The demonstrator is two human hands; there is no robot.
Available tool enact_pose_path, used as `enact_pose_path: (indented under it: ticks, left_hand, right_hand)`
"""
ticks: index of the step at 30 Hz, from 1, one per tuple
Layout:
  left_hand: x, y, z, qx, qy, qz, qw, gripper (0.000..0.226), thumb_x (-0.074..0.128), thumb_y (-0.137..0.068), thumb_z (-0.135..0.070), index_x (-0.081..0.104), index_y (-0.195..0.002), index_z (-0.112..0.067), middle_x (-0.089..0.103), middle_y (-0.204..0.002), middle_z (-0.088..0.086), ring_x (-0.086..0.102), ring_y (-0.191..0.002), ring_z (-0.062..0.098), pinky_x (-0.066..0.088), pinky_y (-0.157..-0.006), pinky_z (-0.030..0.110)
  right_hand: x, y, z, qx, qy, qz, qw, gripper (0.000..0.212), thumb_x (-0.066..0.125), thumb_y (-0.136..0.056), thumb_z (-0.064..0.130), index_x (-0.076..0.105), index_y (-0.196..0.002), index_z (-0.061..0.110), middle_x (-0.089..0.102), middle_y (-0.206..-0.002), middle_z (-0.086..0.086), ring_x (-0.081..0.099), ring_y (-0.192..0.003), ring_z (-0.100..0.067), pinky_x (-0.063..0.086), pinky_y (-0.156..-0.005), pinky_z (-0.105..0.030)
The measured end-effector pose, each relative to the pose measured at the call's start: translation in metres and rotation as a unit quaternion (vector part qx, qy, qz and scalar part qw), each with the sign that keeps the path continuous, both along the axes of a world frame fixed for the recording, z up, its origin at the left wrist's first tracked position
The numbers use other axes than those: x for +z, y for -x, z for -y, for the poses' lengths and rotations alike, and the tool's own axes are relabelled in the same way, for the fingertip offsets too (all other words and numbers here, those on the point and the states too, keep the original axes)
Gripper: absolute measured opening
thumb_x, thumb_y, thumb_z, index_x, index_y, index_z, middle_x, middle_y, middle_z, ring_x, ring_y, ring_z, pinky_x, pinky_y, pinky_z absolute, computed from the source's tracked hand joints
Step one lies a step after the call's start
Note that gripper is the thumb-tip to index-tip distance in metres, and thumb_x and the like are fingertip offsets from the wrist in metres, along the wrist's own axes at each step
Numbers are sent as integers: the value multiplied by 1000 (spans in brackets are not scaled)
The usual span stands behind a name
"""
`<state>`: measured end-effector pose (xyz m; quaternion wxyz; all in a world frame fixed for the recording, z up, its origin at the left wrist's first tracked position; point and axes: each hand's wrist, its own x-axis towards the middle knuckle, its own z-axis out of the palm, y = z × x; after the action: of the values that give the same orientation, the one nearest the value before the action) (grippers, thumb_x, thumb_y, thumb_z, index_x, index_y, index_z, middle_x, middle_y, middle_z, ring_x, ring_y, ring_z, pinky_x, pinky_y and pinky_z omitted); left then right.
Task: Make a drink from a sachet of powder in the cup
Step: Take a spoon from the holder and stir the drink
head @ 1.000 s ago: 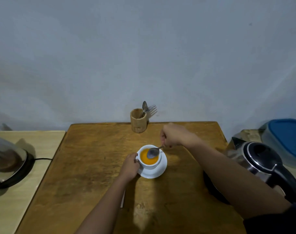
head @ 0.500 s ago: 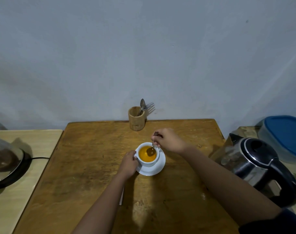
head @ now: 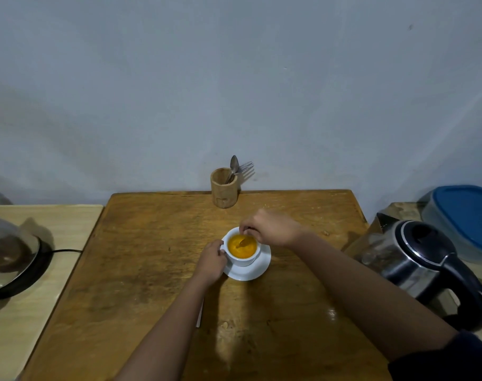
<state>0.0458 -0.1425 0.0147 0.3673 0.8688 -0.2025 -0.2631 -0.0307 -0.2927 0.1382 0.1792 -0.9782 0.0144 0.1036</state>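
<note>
Orange drink is swirling in the cup (head: 242,250) on its saucer (head: 257,270), mid-table, as the right hand (head: 273,228) is pinching a spoon (head: 243,242); the left hand (head: 211,261), gripping the handle, is steadying it. Slow, low strokes should prevent slopping.
</note>
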Motion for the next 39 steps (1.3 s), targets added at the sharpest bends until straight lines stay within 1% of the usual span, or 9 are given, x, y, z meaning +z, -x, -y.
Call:
enact_pose_path:
  ticks: [2, 7, 10, 13, 16, 23, 29, 35, 39]
  left_hand:
    - [1, 0, 0, 2, 0, -1, 1000, 36, 41, -93, -10, 51, -126, -5, 54, -130, 16, 50, -117, 30, 44, -99, 42]
    - [2, 1, 1, 5, -1, -4, 1000, 37, 40, -93, -10, 50, -128, -5, 52, -133, 16, 49, -119, 29, 43, -100, 41]
    - [3, 3, 1, 8, -1, -8, 1000, 37, 40, -94, -10, 48, -130, -5, 50, -135, 16, 48, -120, 29, 42, -99, 40]
    - [4, 3, 1, 11, 1, -8, 1000, 38, 39, -94, -10, 48, -130, -6, 49, -136, 16, 47, -122, 30, 41, -100, 39]
    - [5, 4, 1, 12, 0, -10, 1000, 38, 39, -94, -9, 46, -131, -5, 47, -138, 16, 45, -124, 30, 39, -102, 39]
    - [7, 3, 0, 11, 7, -12, 1000, 37, 39, -94, -10, 48, -130, -6, 50, -135, 15, 48, -121, 29, 41, -100, 39]
    - [8, 4, -1, 11, 8, -15, 1000, 37, 39, -94, -11, 48, -130, -6, 50, -135, 16, 48, -121, 29, 41, -100, 40]
    - [10, 4, -1, 6, 4, -14, 1000, 39, 39, -94, -11, 45, -132, -6, 47, -139, 15, 45, -124, 28, 39, -102, 39]
    - [11, 5, 1, 8, 2, -7, 1000, 38, 39, -94, -11, 46, -132, -6, 47, -138, 15, 45, -124, 28, 39, -101, 38]
  right_hand:
    - [1, 0, -1, -11, -11, -7, 1000, 22, 49, -93, 15, 66, -107, 15, 70, -106, -5, 63, -91, -19, 51, -72, -33]
    - [-1, 1, -3, -63, -71, 3, 996, 21, 51, -93, 15, 67, -106, 13, 71, -97, -3, 51, -63, -2, 37, -53, -17]
    - [-7, 1, -4, -111, -133, 40, 984, 19, 56, -91, 14, 71, -101, 11, 73, -94, -6, 58, -70, -6, 45, -60, -18]
    - [-17, 1, -6, -153, -181, 81, 968, 17, 59, -89, 13, 71, -98, 7, 74, -91, -11, 60, -67, -7, 55, -70, -29]
    - [-26, 0, -9, -184, -195, 119, 956, 17, 59, -88, 10, 72, -98, 4, 74, -93, -11, 59, -67, -5, 54, -73, -27]
    - [-31, 1, -13, -201, -159, 139, 957, 22, 54, -92, 15, 69, -105, 6, 74, -98, -14, 67, -88, -22, 56, -79, -35]
    - [-21, 4, -11, -79, -47, 80, 993, 27, 46, -95, 15, 65, -113, 8, 70, -112, -11, 63, -99, -24, 51, -84, -35]
    - [-7, 2, -8, -16, 15, 19, 1000, 27, 45, -95, 19, 65, -112, 11, 70, -106, -10, 62, -91, -23, 52, -77, -37]
    - [-7, -2, -12, -55, -36, 28, 997, 24, 49, -93, 17, 65, -108, 9, 69, -100, -10, 60, -79, -16, 51, -69, -30]
